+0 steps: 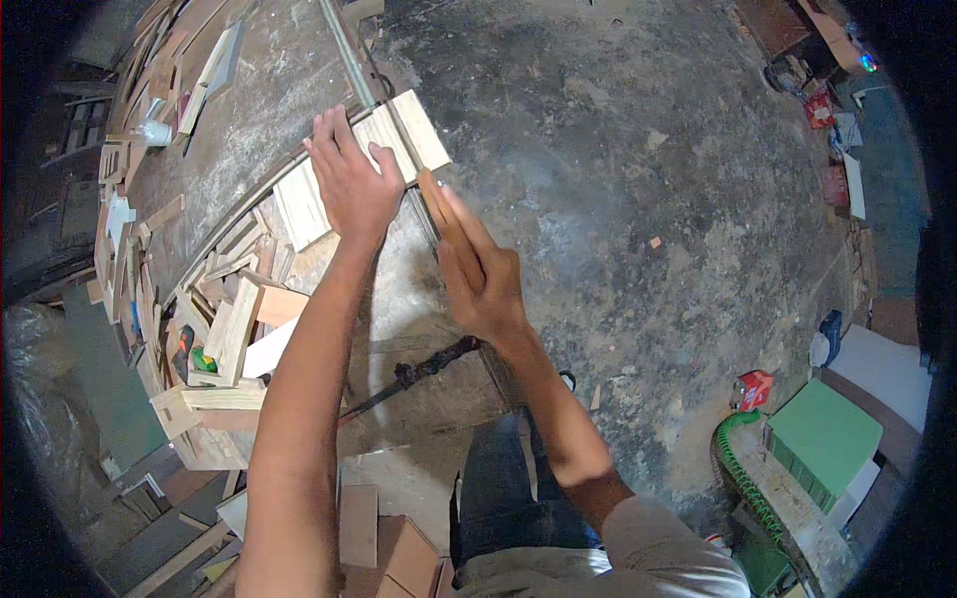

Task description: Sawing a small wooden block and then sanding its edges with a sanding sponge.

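Note:
A pale wooden board (pixel 299 204) lies across the edge of the workbench (pixel 254 100), its right end jutting out over the floor. My left hand (pixel 354 184) rests flat on this board, fingers stretched forward and thumb apart. Closed around a brown wooden handle, my right hand (pixel 483 284) is just beyond the bench edge, with its index finger along the handle. From that handle a thin dark blade runs forward across the board, so the tool looks like a saw (pixel 434 199). The blade's teeth cannot be made out.
Left of my forearm, wood offcuts (pixel 234 319) pile up around a green-and-black tool (pixel 202 361). A white cup (pixel 155 133) stands farther back. Stained concrete floor (pixel 638 199) spreads to the right, with a green box (pixel 827 429) and a coiled green hose (pixel 743 478) lower right.

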The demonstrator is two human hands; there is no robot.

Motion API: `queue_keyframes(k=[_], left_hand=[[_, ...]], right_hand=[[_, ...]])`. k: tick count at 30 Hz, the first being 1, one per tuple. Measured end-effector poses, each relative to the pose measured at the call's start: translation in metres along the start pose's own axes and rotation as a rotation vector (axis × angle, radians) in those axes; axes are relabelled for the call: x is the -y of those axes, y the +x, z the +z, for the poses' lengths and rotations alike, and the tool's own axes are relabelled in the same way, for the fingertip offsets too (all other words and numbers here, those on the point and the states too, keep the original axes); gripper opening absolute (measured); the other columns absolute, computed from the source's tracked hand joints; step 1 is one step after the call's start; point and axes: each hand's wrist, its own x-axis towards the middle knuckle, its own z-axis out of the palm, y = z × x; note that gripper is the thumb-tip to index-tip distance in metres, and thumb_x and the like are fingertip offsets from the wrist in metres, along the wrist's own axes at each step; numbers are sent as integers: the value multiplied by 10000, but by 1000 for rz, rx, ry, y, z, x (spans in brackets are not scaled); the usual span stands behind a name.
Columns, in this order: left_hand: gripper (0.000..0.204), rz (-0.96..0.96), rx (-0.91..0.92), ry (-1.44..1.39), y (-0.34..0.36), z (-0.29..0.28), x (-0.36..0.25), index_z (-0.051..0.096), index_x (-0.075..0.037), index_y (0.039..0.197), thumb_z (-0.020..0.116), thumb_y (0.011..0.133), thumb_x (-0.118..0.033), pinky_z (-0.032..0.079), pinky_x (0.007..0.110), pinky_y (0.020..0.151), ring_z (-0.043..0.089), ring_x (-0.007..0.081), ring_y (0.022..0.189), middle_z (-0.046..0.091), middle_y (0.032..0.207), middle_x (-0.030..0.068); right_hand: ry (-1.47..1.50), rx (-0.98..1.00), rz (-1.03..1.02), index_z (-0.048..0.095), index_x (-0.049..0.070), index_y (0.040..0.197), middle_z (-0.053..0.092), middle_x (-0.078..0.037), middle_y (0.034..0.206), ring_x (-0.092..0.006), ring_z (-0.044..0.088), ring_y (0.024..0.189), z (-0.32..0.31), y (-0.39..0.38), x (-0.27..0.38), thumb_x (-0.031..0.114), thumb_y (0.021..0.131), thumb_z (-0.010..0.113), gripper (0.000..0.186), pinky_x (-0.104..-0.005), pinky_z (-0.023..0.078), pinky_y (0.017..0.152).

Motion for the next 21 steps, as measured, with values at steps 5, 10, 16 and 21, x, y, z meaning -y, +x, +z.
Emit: queue_keyframes(k=[5, 10, 16, 21], left_hand=[[645, -30, 14, -1, -2, -5, 11, 381, 47, 1487, 534, 900, -173, 207, 567, 1243, 329, 433, 1468, 431, 1480, 264], [638, -11, -1, -3, 3, 1, 0, 382, 51, 1484, 531, 904, -173, 219, 570, 1238, 342, 438, 1458, 439, 1472, 268], [667, -39, 32, 29, -3, -4, 12, 376, 56, 1487, 545, 884, -175, 219, 576, 1243, 337, 425, 1466, 432, 1469, 270], [657, -24, 2, 5, 3, 0, 1, 382, 57, 1483, 540, 892, -183, 218, 572, 1242, 343, 435, 1459, 428, 1478, 274]], right_hand=[[38, -173, -374, 465, -26, 1490, 637, -235, 1372, -237, 725, 905, -8, -101, -38, 32, 1008, 549, 493, -286, 539, 806], [-99, -218, -592, 424, -13, 1523, 618, -222, 1402, -307, 731, 1072, 3, -13, -25, -11, 935, 598, 613, -336, 563, 871], [32, -97, -330, 434, -36, 1508, 566, -213, 1469, -256, 647, 1253, -8, -95, -48, -43, 926, 574, 599, -320, 512, 965], [36, -104, -370, 443, -33, 1505, 552, -221, 1478, -237, 709, 1113, -8, -64, -49, -35, 939, 570, 581, -289, 532, 868]])
